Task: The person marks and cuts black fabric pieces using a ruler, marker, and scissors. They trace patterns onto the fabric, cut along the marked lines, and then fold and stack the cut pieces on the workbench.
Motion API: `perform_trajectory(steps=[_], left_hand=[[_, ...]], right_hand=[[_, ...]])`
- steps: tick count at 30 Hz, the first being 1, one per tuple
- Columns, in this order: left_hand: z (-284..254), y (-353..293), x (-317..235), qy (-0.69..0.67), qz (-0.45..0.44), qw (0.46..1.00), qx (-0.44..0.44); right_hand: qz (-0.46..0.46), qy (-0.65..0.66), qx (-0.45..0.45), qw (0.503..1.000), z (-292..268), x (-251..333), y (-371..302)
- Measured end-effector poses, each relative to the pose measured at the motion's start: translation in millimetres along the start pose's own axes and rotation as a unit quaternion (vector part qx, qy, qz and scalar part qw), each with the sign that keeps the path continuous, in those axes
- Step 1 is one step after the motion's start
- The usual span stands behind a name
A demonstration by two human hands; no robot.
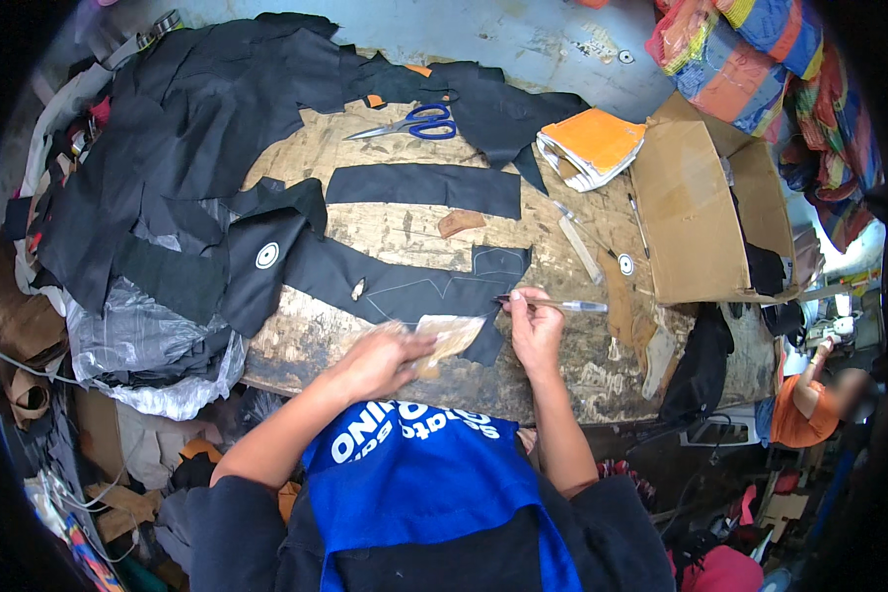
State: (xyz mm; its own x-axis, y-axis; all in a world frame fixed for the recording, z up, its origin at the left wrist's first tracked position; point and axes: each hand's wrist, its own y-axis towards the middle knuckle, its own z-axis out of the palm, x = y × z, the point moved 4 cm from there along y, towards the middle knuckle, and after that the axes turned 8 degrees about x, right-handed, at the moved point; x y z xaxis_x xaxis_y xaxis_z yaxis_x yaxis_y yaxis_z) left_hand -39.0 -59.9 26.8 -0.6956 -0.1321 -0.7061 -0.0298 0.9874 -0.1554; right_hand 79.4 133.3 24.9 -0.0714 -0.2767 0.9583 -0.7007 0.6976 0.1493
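My right hand point(536, 333) is closed round a slim pen point(574, 306), its dark tip close to a black sheet of material point(405, 285) on the worktable. Pale drawn lines mark this sheet, among them a zigzag and a curved outline. Over the sheet's near edge, my left hand point(377, 363), slightly blurred, has its fingers on a small tan pattern piece point(452, 336) and seems to grip its left end. Beyond the marked sheet lie a brown scrap point(462, 224) and a black strip point(424, 189).
Blue-handled scissors point(416, 126) lie farther back on the worn wooden table point(301, 340). Black material point(192, 128) is heaped at left. An orange-topped stack point(594, 143) and an open cardboard box point(686, 212) stand at right. A person in orange point(804, 409) is at the far right.
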Motion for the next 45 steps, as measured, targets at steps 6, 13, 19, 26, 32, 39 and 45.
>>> perform_trajectory(steps=[6, 13, 19, 26, 32, 39, 45], left_hand=[[1.6, -66.5, 6.9, -0.066, -0.113, 0.991, -0.011], [-2.1, -79.0, 7.0, -0.082, -0.186, 0.967, -0.152], [-11.7, -79.4, 8.5, 0.004, -0.275, 0.944, -0.18], [-30.2, -102.1, 29.7, -0.1, -0.28, 0.936, -0.189], [-24.3, -106.5, 45.7, -0.221, -0.27, 0.909, -0.228], [-56.4, -119.0, 52.0, -0.041, -0.218, 0.842, -0.492], [-121.9, -120.0, 96.8, 0.061, -0.292, 0.789, -0.538]], right_hand=[[-0.046, -0.101, -0.004, 0.994, 15.6, -18.0, 11.7], [-0.034, -0.091, 0.002, 0.995, 12.4, -25.1, 7.8], [-0.059, -0.095, -0.072, 0.991, 6.7, -17.6, 3.8], [-0.085, -0.421, -0.01, 0.903, 11.4, 12.9, -20.2], [0.016, -0.354, 0.058, 0.933, 26.4, 10.6, -17.8], [0.028, -0.344, 0.066, 0.936, 23.2, 16.0, -25.7], [0.072, -0.207, 0.077, 0.973, -10.0, 3.1, -18.5]])
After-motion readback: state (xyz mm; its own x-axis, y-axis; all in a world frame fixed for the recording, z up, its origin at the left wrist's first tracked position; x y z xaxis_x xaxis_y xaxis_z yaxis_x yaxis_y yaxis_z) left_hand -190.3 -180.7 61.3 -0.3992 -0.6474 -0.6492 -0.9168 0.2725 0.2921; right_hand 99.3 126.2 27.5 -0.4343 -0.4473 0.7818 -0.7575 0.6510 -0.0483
